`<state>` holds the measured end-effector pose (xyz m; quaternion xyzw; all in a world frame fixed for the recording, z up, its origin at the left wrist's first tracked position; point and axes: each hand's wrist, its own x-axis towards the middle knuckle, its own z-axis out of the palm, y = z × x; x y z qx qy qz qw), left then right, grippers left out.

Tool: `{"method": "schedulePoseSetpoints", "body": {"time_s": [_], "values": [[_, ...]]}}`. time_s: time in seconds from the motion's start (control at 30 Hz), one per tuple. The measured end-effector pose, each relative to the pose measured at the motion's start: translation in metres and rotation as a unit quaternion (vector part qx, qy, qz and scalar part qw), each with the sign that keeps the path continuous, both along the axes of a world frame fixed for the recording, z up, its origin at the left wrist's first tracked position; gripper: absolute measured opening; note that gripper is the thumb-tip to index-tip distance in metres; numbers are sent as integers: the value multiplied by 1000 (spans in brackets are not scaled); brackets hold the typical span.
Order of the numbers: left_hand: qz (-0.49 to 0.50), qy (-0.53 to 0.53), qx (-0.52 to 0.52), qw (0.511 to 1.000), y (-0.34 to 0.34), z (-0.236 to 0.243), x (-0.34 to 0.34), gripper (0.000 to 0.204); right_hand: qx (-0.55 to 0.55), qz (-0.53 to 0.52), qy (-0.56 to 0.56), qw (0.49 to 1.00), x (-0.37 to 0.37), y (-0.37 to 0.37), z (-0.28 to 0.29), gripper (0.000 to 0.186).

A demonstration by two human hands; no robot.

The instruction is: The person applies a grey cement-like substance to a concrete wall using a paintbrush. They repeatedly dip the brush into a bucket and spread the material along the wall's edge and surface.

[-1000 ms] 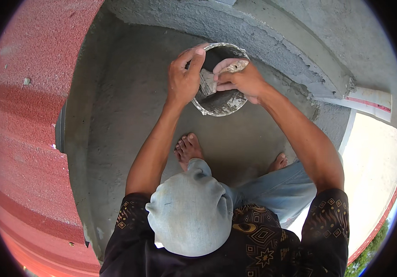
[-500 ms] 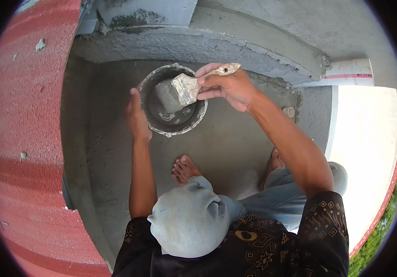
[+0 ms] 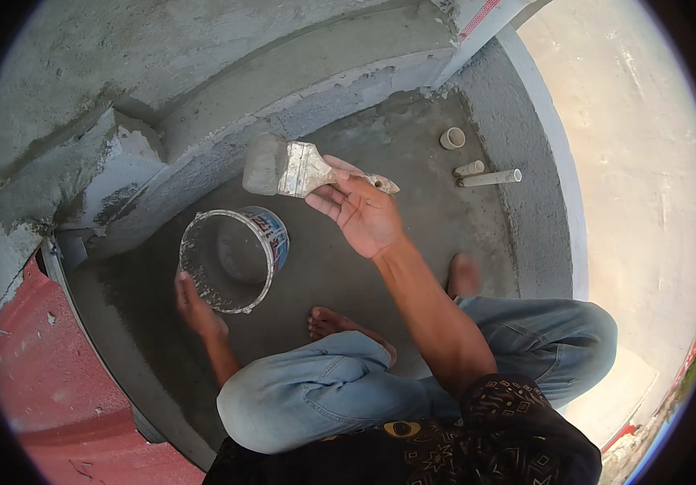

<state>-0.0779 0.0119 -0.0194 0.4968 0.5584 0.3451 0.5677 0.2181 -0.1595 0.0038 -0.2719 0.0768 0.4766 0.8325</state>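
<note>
Right hand [image 3: 362, 212] closes thumb and fingers on wide brush [image 3: 303, 171], bristles leftward, just beyond bucket [image 3: 280, 233]; left hand [image 3: 199, 309] touches bucket's left side; finger closure there hidden, cannot tell.

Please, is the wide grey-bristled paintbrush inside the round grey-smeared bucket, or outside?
Outside: the right hand holds the wide grey-bristled paintbrush, its bristles visible clear of the round grey-smeared bucket.

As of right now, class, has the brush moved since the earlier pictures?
Yes: out of the bucket and toward the grey ledge, whose lower edge the brush now overlaps in view.
</note>
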Motion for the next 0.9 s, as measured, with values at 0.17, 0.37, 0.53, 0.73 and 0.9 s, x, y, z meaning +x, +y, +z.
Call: {"method": "schedulePoseSetpoints", "body": {"time_s": [0.17, 0.37, 0.53, 0.73, 0.9], "values": [[19, 180, 89, 979, 4, -13, -15, 52, -28, -97, -14, 995, 31, -29, -27, 49], [79, 212, 35, 973, -57, 16, -52, 53, -89, -254, -20, 963, 60, -50, -63, 51], [20, 219, -114, 969, -137, -4, -96, 45, -130, -307, -64, 941, 43, -22, -62, 54], [-70, 160, -239, 955, -210, -29, -92, 37, -58, -190, 196, 960, -10, 21, -20, 51], [-120, 163, -289, 936, -220, -28, -73, 38, -68, -208, 315, 924, 29, 51, 5, 35]]}}
